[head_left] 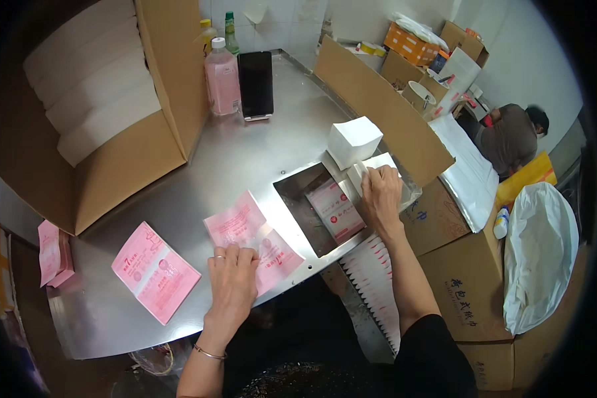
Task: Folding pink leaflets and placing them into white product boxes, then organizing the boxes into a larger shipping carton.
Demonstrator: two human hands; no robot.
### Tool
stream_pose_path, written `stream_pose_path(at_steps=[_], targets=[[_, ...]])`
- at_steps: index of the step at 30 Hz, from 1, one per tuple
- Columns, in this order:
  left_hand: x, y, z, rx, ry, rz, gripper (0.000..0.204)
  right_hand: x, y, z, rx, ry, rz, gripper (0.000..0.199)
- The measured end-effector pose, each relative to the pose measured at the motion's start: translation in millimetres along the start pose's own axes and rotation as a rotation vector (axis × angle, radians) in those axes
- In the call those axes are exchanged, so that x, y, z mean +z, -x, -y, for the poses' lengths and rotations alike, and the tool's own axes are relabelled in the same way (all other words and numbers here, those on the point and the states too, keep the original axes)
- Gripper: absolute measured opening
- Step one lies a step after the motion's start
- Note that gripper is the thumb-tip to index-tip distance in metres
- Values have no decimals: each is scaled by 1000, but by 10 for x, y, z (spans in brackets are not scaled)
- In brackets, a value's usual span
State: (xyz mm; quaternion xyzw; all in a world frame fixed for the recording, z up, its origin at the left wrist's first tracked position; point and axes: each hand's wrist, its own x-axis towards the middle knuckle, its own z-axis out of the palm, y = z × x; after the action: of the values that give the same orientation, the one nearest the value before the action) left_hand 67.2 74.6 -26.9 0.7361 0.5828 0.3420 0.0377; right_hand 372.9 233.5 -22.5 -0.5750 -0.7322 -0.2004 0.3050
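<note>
A pink printed plastic wrapper (235, 222) lies spread on the metal table. My left hand (234, 275), with a ring and a bracelet, has its bent fingers closed on the wrapper's near edge. To the right, my right hand (382, 199) grips a small stack of white paper napkins (383, 161) from above. Just behind it stands another white napkin stack (353, 140). Between my hands, a rectangular opening (287, 188) in the tabletop holds a pink-and-white printed pack (337, 211). Further left lies a pile of pink wrappers (154, 272).
An open cardboard box (172, 79) of white paper stacks stands at the left. Behind are a phone (255, 86) and a pink bottle (223, 83). A cardboard flap (385, 106) and cartons (464, 292) border the right. Another person (511, 139) sits bent over at the far right.
</note>
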Motion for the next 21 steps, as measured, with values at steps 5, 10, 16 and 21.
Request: stream_pose_path(at_steps=[5,10,16,21], targets=[[80,6,-96,130,98,60,19,-58,20,45,-82,-202,-121,37],[-112,-13,-93,46,40,34,44,-600,779,1409,-799,-593,190,37],[44,-81,-309,-90,-98,50,71,-233,418,1721,-566,-414,380,26],[-76,-40,-46,-7,-239,87,64,-255,431,1252,-459,-499,164,22]])
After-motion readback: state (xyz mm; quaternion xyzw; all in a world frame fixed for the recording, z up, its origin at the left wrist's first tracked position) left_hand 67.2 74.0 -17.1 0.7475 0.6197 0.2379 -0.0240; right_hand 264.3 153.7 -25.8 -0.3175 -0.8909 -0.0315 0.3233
